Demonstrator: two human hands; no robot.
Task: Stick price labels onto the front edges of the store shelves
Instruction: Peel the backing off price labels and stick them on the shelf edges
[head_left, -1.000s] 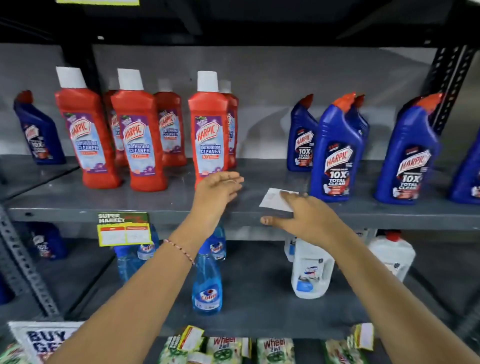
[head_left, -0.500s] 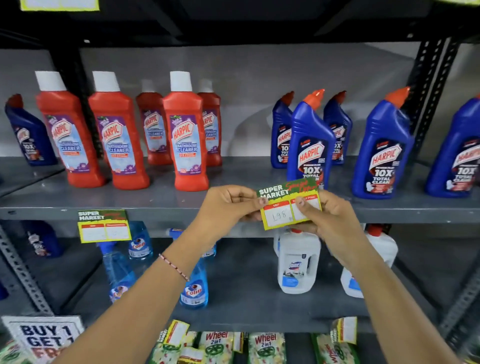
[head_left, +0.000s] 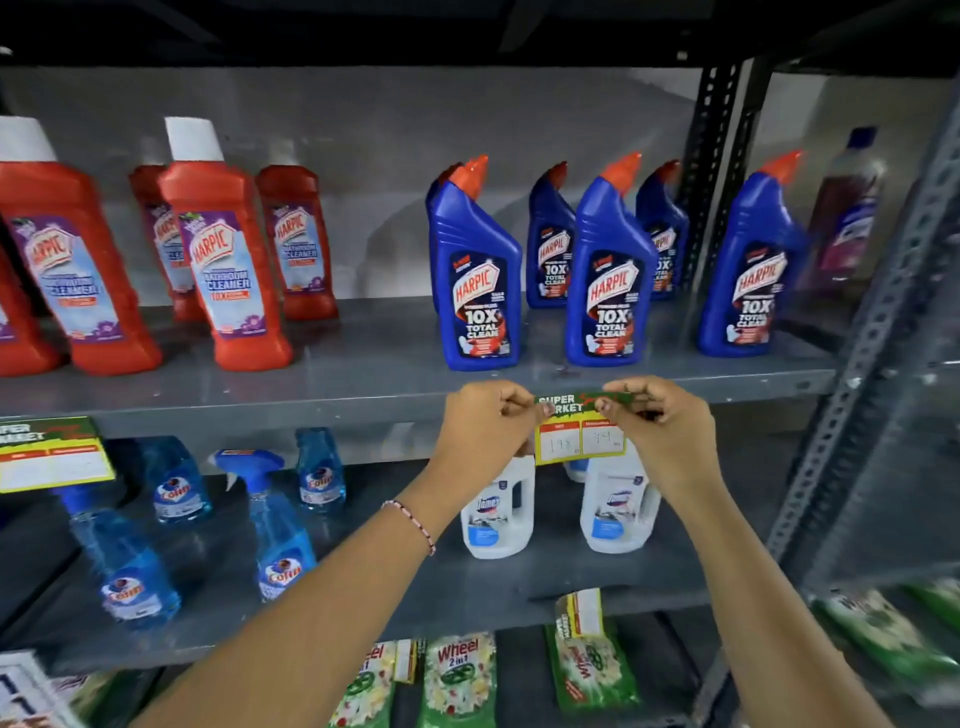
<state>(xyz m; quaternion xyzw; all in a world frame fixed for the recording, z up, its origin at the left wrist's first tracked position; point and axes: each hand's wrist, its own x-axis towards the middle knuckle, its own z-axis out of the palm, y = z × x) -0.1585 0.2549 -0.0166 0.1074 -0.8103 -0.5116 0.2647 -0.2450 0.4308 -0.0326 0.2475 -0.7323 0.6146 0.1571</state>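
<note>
A green, yellow and red price label (head_left: 577, 435) reading "SUPER MARKET" lies against the front edge of the grey shelf (head_left: 311, 413), below the blue Harpic bottles (head_left: 475, 280). My left hand (head_left: 483, 428) pinches its top left corner. My right hand (head_left: 662, 428) pinches its top right part, covering that end. Handwritten numbers show in the label's two white boxes. A second label of the same kind (head_left: 49, 454) hangs on the same shelf edge at the far left.
Red Harpic bottles (head_left: 223, 260) stand on the left of the shelf. Below are blue Colin spray bottles (head_left: 275, 525) and white Domex jugs (head_left: 498, 512). Green Wheel packets (head_left: 457, 680) lie on the lowest shelf. A perforated grey upright (head_left: 852, 364) rises at the right.
Both hands have brought the label from in front of the shelf up against its front edge. The view has shifted to the right, and the blue bottles now sit in the middle.
</note>
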